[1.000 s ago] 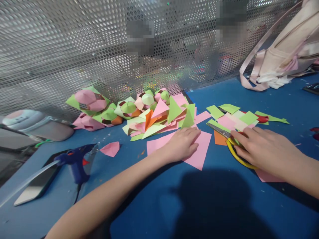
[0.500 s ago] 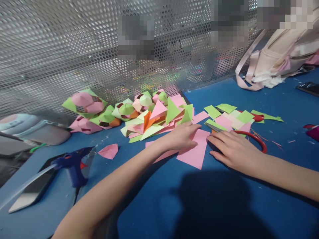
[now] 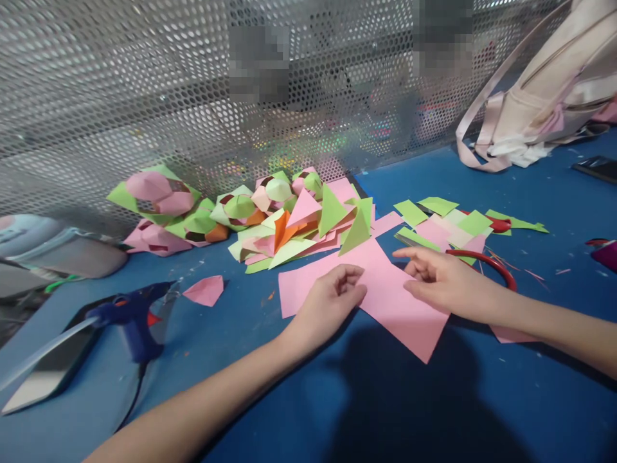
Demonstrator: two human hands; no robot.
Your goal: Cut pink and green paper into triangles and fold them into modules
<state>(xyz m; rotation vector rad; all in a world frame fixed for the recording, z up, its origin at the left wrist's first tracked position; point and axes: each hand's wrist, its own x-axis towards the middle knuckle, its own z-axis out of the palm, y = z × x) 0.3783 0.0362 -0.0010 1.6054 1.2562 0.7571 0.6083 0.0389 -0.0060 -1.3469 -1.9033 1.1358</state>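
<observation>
A pink paper sheet (image 3: pixel 398 292) lies at an angle in front of me. My left hand (image 3: pixel 337 292) is at its left edge, fingers curled and thumb bent in, closed on that edge. Over its right side is my right hand (image 3: pixel 434 276), with the index finger stretched out and the thumb apart from it. More pink paper (image 3: pixel 299 286) lies flat behind my left hand. Another pink piece (image 3: pixel 513 334) shows partly from under my right forearm.
Behind the sheet is a heap of folded paper (image 3: pixel 303 225), with paper balls (image 3: pixel 241 207) along the perforated metal screen (image 3: pixel 193 96). A blue glue gun (image 3: pixel 132 321) stands at left. Red-handled scissors (image 3: pixel 496 263) lie among cut papers (image 3: pixel 448 228). A pale bag (image 3: pixel 535 103) is at right.
My left hand has drawn back toward me and curled its fingers. The right hand has lifted its index finger. A pink sheet now extends farther right and nearer me; another piece shows under my right forearm.
</observation>
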